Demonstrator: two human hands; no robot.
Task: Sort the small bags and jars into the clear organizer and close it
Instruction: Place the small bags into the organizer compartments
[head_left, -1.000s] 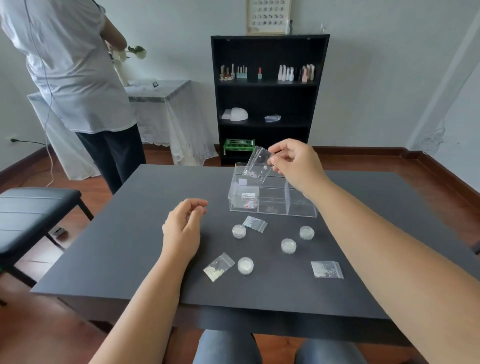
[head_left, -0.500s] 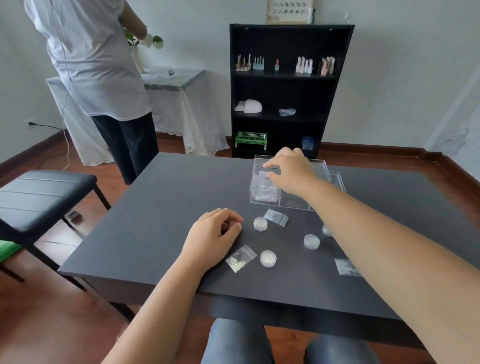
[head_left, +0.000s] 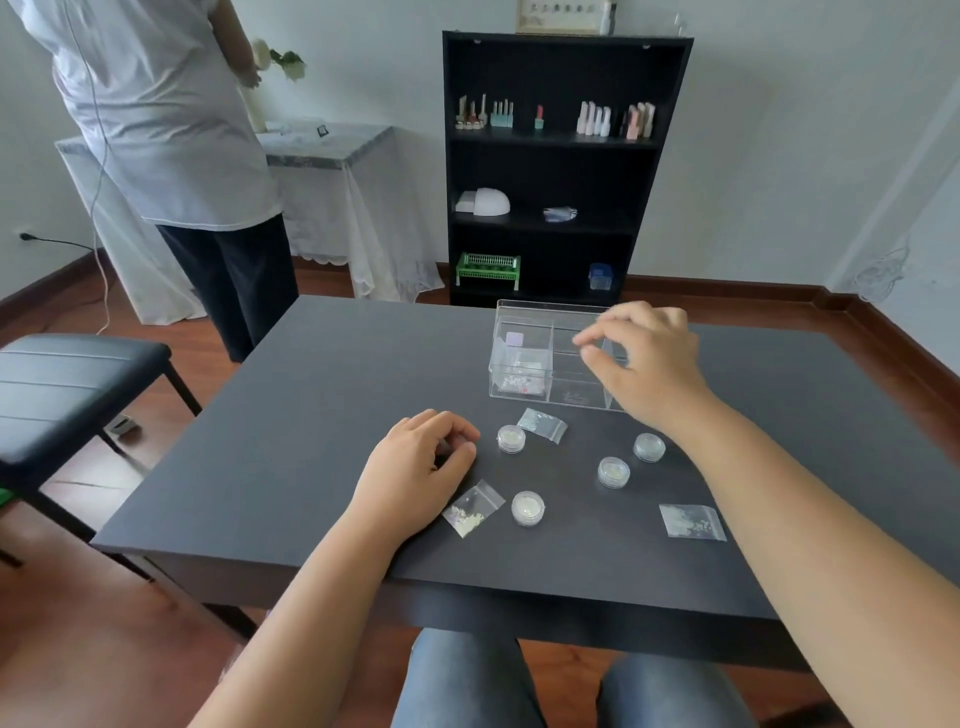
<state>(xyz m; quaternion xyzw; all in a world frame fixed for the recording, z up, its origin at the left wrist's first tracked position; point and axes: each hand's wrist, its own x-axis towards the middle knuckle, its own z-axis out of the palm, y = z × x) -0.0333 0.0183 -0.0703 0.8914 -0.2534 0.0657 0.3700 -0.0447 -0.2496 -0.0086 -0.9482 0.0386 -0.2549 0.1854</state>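
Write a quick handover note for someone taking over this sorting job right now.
Left hand: loosely curled on the table, holding nothing visible.
Right hand: empty, above the clear organizer.
Done: some bags lie in the organizer's left compartment.
Left: three bags and four jars remain on the table; then close it.

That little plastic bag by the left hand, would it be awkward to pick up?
Probably a bit. The bag lies flat on the table, so fingers likely must pinch a corner. It looks thin and floppy, so it should sag. The loose flakes inside would likely slide to the low end.
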